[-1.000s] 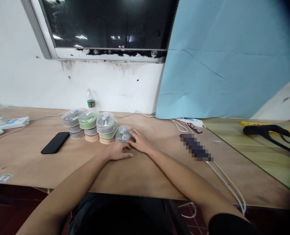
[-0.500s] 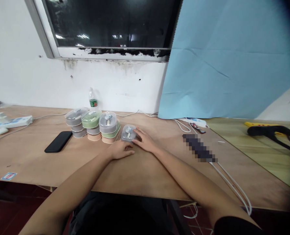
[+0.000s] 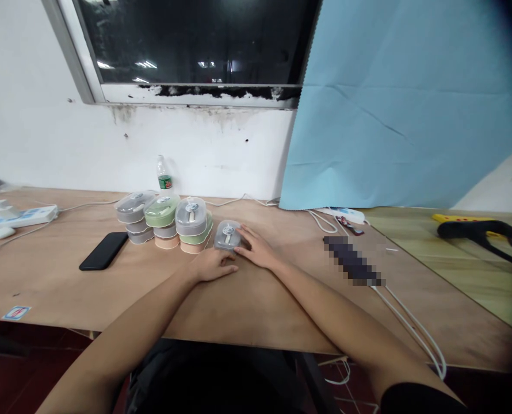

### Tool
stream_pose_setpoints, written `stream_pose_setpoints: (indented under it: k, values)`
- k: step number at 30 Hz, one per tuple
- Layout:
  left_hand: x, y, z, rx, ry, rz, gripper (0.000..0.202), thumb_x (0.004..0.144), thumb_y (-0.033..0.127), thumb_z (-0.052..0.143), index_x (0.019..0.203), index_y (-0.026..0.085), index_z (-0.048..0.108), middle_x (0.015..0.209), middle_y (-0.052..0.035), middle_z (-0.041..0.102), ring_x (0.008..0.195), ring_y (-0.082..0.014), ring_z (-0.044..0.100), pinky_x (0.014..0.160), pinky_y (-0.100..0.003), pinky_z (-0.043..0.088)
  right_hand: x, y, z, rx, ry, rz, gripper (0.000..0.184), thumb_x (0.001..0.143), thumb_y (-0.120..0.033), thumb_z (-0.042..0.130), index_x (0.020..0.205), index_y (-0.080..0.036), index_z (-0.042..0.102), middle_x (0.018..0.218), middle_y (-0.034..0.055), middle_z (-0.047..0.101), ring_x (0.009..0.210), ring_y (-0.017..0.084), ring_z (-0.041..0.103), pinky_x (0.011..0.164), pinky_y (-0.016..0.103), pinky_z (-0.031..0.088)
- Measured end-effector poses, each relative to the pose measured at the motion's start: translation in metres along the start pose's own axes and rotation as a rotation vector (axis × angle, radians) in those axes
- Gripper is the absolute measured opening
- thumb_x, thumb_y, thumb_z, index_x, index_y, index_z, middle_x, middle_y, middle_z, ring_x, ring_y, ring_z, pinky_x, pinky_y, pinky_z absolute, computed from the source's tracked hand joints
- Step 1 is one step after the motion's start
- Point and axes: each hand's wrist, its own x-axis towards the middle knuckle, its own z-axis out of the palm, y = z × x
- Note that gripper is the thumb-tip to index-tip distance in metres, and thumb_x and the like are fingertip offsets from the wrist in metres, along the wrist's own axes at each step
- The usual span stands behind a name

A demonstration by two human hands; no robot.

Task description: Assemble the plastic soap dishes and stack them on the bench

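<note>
A small grey lunch box [image 3: 226, 234] with a clear lid and a pale utensil under it sits on the table, right of the stacked boxes. My right hand [image 3: 257, 248] lies along its right side, fingers stretched out and the thumb at its near corner. In front of the box rests my left hand [image 3: 213, 265], fingers loosely bent and thumb apart, closing on nothing. The left fingertips are close to the box's near edge; whether they touch it I cannot tell. Stacked lunch boxes stand to the left: a grey one [image 3: 191, 215], a green one [image 3: 161, 211] and another grey one [image 3: 134, 208] on top.
A black phone [image 3: 103, 251] lies left of the stacks. Behind them a plastic bottle [image 3: 164, 175] stands against the wall. Power strips [image 3: 23, 217] and white cables lie on both sides. A blurred-out dark object [image 3: 353, 261] is on the right. Blue cloth [image 3: 394, 103] hangs behind.
</note>
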Motion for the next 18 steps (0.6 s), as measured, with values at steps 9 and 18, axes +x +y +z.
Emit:
stream_pose_setpoints:
  k: [9, 18]
  values:
    - [0.0007, -0.0026, 0.0014, 0.007, 0.001, 0.002, 0.041, 0.085, 0.054, 0.052, 0.109, 0.023, 0.064, 0.081, -0.0021, 0.065, 0.073, -0.017, 0.059, 0.061, -0.027, 0.04, -0.0005, -0.0018, -0.0027, -0.009, -0.002, 0.01, 0.07, 0.081, -0.05, 0.06, 0.142, -0.024, 0.038, 0.151, 0.0095, 0.03, 0.137, 0.026, 0.031, 0.112, 0.045, 0.028]
    - [0.0005, -0.0014, 0.0, 0.014, -0.004, -0.035, 0.04, 0.084, 0.054, 0.053, 0.109, 0.023, 0.063, 0.079, -0.0015, 0.065, 0.071, -0.0165, 0.059, 0.059, -0.026, 0.038, -0.0005, -0.0028, -0.002, -0.021, 0.098, 0.044, 0.065, 0.076, -0.05, 0.066, 0.134, -0.026, 0.05, 0.143, 0.0088, 0.043, 0.132, 0.028, 0.04, 0.109, 0.049, 0.033]
